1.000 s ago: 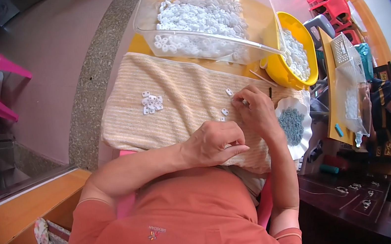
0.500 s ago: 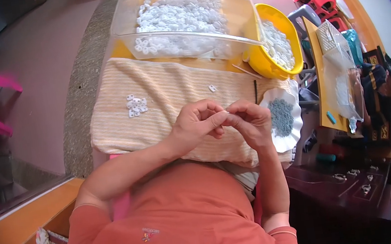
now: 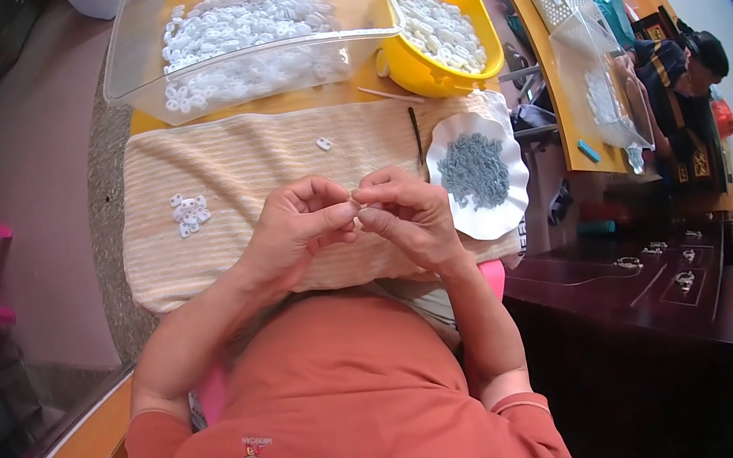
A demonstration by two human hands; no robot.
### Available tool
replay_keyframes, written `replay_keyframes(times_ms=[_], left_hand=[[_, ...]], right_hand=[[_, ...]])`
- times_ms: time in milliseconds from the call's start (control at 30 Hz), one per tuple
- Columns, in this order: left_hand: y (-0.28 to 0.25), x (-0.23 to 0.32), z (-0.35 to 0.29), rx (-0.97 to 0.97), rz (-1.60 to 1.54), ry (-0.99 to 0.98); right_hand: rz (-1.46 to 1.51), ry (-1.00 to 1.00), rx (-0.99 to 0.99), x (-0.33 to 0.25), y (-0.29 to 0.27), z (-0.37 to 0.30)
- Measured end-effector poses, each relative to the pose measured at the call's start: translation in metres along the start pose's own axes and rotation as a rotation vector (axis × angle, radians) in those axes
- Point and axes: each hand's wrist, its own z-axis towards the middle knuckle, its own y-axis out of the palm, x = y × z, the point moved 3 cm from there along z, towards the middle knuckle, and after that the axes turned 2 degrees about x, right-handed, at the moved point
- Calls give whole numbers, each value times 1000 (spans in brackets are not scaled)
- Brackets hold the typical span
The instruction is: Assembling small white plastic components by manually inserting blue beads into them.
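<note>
My left hand (image 3: 305, 224) and my right hand (image 3: 407, 214) meet over the striped cloth, thumbs and forefingers pinched together. Something small and pale shows at the fingertips, too small to name. Left of my hands lies a little heap of small white plastic pieces with holes (image 3: 190, 213). One single white piece (image 3: 324, 143) rests on the cloth beyond my hands. To the right, a white dish with a wavy rim (image 3: 512, 199) holds many tiny grey-blue parts (image 3: 474, 172). A thin black stick (image 3: 416, 135) lies between the dish and the single piece.
Across the far side stands a clear plastic bin (image 3: 120, 71) full of white pieces, beside a yellow basin (image 3: 488, 24) of similar ones. The striped cloth (image 3: 214, 147) covers the near table. At another table (image 3: 544, 91) on the right, a person (image 3: 667, 69) bends over a clear bin.
The whole view has shifted, so the table and its things sit further left and higher in the picture. Both hands stay pinched together in front of me.
</note>
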Motion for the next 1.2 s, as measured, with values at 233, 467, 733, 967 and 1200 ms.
replay_keyframes(times_ms=[233,467,733,967,1200], left_hand=[[1,0,-1,36,43,0],[0,-2,0,-30,74,22],[-1,-4,0,-31,105,47],[0,-3,0,-26,114,40],[1,-2,0,-13,113,30]], right_hand=[[-459,-124,191,-25,-34,-27],[-955,33,303,-31,-99,-56],[-1032,52,309,-19,-108,-56],[-1197,24,227,-18,-105,-46],[-1303,-86,178,-22,-97,-42]])
